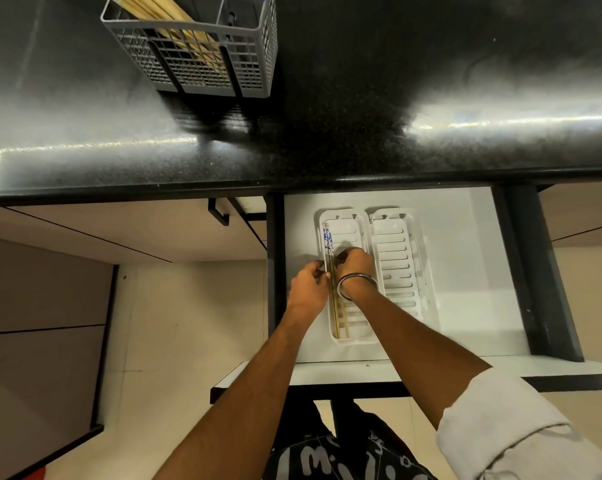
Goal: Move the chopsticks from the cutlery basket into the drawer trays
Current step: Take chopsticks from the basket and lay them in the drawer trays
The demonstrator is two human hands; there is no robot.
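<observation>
A grey mesh cutlery basket (202, 53) stands on the black countertop at the upper left, with several wooden chopsticks (161, 12) leaning in it. Below, an open white drawer (465, 271) holds two white slotted trays side by side. In the left tray (351, 223) lie a few chopsticks (334, 306), one with a blue-patterned end. My left hand (308, 287) pinches them at the tray's left rim. My right hand (356, 268), with a metal bangle on its wrist, curls its fingers over the same chopsticks from the right. The right tray (401, 265) has nothing in it.
The glossy black countertop (361, 98) runs across the upper half, its front edge overhanging the drawer. Beige cabinet fronts and a floor lie to the left. Dark drawer rails flank the drawer on both sides.
</observation>
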